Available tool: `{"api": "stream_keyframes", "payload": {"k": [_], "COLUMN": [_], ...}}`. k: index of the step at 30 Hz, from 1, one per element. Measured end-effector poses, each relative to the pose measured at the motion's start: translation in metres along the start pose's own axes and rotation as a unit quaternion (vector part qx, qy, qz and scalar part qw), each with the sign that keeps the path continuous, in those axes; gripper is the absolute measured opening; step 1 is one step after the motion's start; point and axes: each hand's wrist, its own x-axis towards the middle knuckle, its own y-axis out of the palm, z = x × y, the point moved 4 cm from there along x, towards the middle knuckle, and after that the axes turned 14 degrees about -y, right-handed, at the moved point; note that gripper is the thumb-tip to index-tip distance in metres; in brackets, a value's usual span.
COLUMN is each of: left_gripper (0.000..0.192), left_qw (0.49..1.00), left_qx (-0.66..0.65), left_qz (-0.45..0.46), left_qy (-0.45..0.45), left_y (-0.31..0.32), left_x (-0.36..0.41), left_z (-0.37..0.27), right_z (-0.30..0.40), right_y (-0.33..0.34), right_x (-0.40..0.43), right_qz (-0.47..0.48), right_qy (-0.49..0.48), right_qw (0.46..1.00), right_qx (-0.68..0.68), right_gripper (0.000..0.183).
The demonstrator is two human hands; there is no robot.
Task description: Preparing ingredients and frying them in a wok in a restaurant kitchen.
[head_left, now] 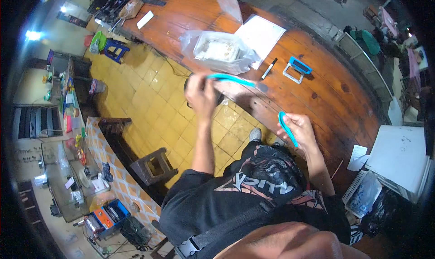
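My left hand, blurred, is raised at the near edge of the wooden table. A curved turquoise strip reaches to the right from its fingertips. My right hand is lower and further right, in front of the same table edge. Between its thumb and fingers is a second turquoise piece, bent over at the top and hanging down. A gap shows between the two turquoise pieces. Their material cannot be told. Beyond my left hand, a white plastic container sits in a clear plastic bag.
White paper, a marker and a blue-and-white folding stand lie on the table. At right are stacked white sheets and a clear plastic box. A plastic stool stands on the yellow tiled floor to my left.
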Motion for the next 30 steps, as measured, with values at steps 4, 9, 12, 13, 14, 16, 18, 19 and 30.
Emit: {"api": "stream_keyframes", "payload": {"k": [4, 9, 12, 13, 14, 16, 18, 19, 30], "left_gripper": [0.015, 0.031, 0.034, 0.030, 0.027, 0.025, 0.019, 0.017, 0.019], "left_qw": [0.974, 0.917, 0.865, 0.888, 0.907, 0.901, 0.928, 0.913, 0.914], "left_qx": [0.149, 0.378, 0.477, 0.432, 0.386, 0.419, 0.321, 0.393, -0.090], "left_qz": [-0.040, 0.124, 0.124, 0.088, 0.043, 0.026, -0.046, -0.065, 0.371], "left_qy": [0.166, 0.033, 0.094, 0.133, 0.163, 0.112, 0.181, 0.089, 0.134], "left_y": [0.028, 0.101, 0.106, 0.100, 0.086, 0.079, 0.104, 0.104, 0.285], "left_x": [0.090, 0.168, 0.193, 0.193, 0.201, 0.223, 0.136, 0.125, -0.277], "left_z": [0.005, 0.113, 0.146, 0.139, 0.137, 0.139, 0.031, 0.022, -0.243], "right_z": [-0.001, -0.034, -0.062, -0.066, -0.059, -0.077, -0.103, -0.116, -0.064], "right_y": [-0.033, -0.103, -0.145, -0.157, -0.168, -0.219, -0.250, -0.273, -0.498], "right_x": [-0.024, -0.076, -0.130, -0.155, -0.185, -0.253, -0.342, -0.364, -0.643], "right_qz": [-0.097, -0.228, -0.349, -0.395, -0.438, -0.555, -0.680, -0.690, -0.846], "right_qy": [-0.075, -0.049, -0.083, -0.093, -0.118, -0.111, -0.064, -0.068, -0.091], "right_qw": [0.988, 0.966, 0.930, 0.912, 0.884, 0.810, 0.678, 0.669, 0.315], "right_qx": [-0.094, -0.110, -0.078, -0.069, -0.111, -0.155, -0.271, -0.267, -0.421], "right_gripper": [0.031, 0.035, 0.035, 0.036, 0.036, 0.035, 0.033, 0.033, 0.024]}}
